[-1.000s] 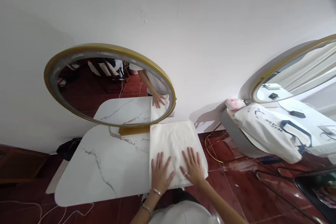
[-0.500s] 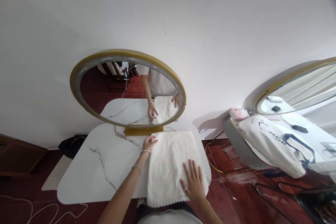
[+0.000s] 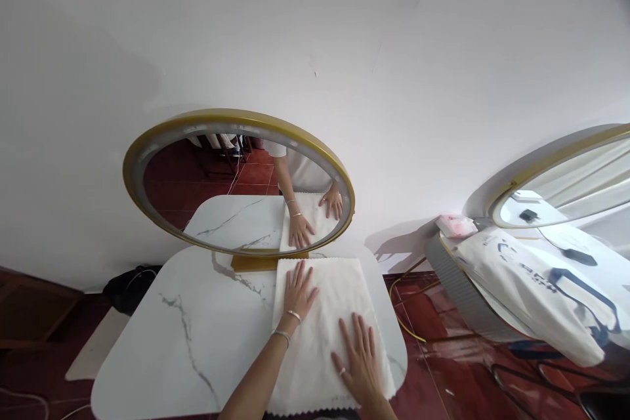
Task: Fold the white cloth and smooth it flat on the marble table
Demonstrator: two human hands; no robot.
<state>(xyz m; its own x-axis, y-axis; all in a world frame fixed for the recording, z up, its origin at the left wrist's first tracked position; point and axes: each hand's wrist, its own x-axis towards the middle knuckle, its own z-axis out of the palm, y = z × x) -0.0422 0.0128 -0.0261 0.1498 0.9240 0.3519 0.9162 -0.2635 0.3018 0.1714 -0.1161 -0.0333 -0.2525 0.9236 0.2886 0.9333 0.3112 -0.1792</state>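
A white cloth [image 3: 322, 315] with scalloped edges lies folded flat on the right part of a white marble-patterned table [image 3: 147, 341]. My left hand [image 3: 299, 294] rests flat on the cloth's upper left, fingers spread and pointing away from me. On its lower right lies my right hand [image 3: 361, 357], palm down with the fingers apart and a ring on one of them. Neither hand grips anything. Behind the cloth stands an oval mirror with a gold frame [image 3: 236, 115], which reflects both hands and the cloth.
The mirror's gold base [image 3: 260, 262] touches the cloth's far left corner. To the right, a second table [image 3: 457, 292] holds a white bag with blue straps [image 3: 522, 282], a pink-and-white packet [image 3: 457, 226] and a black adapter [image 3: 579, 256]. A black bag [image 3: 128, 289] sits at left.
My left hand has gone from pinching near the cloth's far left corner to lying spread on the cloth. The right hand stays flat on it. The view has shifted slightly.
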